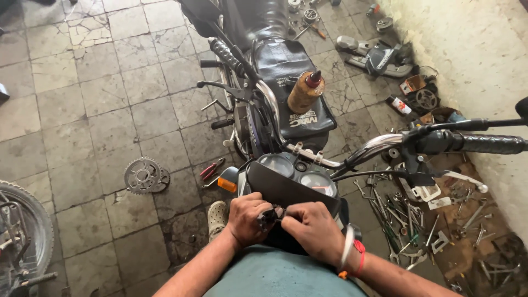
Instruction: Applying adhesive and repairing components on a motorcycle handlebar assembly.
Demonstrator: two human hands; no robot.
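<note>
A motorcycle stands in front of me, its instrument cluster [300, 176] and dark visor facing up. My left hand [247, 219] and my right hand [313, 223] meet just below the visor. Both are closed around a small dark part [268, 217] at the front of the headlight area. I cannot tell what the part is. A bracelet and a red thread sit on my right wrist. The chrome handlebar [379, 144] runs to the right, ending in a black grip [484, 143].
A brown bottle [305, 91] stands on the black tank cover. On the tiled floor lie a sprocket [144, 176] and red-handled pliers [212, 169] at left, and several wrenches [407, 220] at right. A wheel [22, 231] is at far left.
</note>
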